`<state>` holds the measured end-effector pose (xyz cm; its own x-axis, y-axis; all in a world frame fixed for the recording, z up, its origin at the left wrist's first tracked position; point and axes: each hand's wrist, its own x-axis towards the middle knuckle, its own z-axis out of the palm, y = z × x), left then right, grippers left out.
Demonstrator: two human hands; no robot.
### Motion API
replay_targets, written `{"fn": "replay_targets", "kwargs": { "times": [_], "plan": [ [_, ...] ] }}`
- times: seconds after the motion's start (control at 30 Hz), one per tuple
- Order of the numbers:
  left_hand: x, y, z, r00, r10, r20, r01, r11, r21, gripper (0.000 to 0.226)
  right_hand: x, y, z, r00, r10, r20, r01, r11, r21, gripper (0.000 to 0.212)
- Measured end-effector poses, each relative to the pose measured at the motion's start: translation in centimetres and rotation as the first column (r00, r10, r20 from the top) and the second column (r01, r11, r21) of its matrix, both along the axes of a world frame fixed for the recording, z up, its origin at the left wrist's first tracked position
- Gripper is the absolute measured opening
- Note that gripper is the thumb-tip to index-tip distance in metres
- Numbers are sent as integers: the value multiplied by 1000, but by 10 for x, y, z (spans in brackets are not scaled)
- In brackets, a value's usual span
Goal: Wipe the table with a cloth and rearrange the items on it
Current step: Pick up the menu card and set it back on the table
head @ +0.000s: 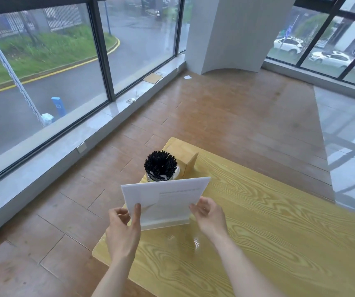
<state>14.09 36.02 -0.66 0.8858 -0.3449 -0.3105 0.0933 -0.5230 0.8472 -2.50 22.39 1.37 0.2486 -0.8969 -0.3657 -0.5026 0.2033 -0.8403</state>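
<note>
A white acrylic sign stand [168, 198] stands upright near the left edge of the light wooden table [268, 221], its base resting on the tabletop. My left hand [124, 228] grips its lower left edge, thumb on the front face. My right hand [209, 215] holds its lower right edge. Just behind the sign is a white cup packed with black straws [161, 166]. A wooden box [183, 156] sits at the far corner next to the cup. No cloth is in view.
The table's left edge and far corner are close to the items. Beyond it lie brown floor tiles, a low window ledge [99, 127] under large windows at left, and a white pillar [236, 33] ahead. Paper scraps lie on the ledge and floor.
</note>
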Motion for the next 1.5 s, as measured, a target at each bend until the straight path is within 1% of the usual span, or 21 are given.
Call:
{"fn": "replay_targets", "kwargs": {
  "times": [0.13, 0.3, 0.43, 0.53, 0.7, 0.83, 1.07, 1.23, 1.37, 1.5],
  "plan": [
    [-36, -29, 4, 993, -114, 12, 115, 993, -8, 43, -47, -13, 4, 992, -124, 6, 124, 992, -6, 27],
    [-103, -75, 11, 959, -282, -5, 282, 959, -19, 41, -131, -34, 13, 959, -282, 4, 282, 959, -36, 19],
    [-175, -117, 18, 917, -399, 9, 399, 917, -17, 39, -212, -53, 18, 917, -400, -3, 399, 916, -48, 28],
    [-243, -152, 27, 876, -482, 25, 482, 876, -11, 38, -285, -72, 19, 878, -478, 4, 478, 877, -56, 34],
    [-361, -211, 37, 814, -580, 39, 581, 814, -21, 37, -409, -106, 26, 821, -570, 27, 570, 819, -62, 35],
    [-453, -255, 40, 771, -635, 45, 636, 771, -30, 38, -500, -137, 30, 789, -614, 28, 614, 787, -63, 39],
    [-581, -322, 42, 691, -722, 26, 723, 691, -18, 39, -625, -189, 28, 718, -696, 1, 694, 715, -81, 32],
    [-638, -363, 36, 649, -760, 32, 760, 650, 6, 39, -682, -225, 25, 694, -720, 1, 718, 692, -83, 28],
    [-666, -387, 29, 634, -772, 31, 772, 635, 22, 38, -708, -248, 24, 692, -721, 16, 721, 691, -57, 27],
    [-685, -406, 20, 627, -779, 25, 778, 627, 46, 38, -724, -265, 17, 685, -727, 35, 728, 684, -44, 17]
  ]
}}
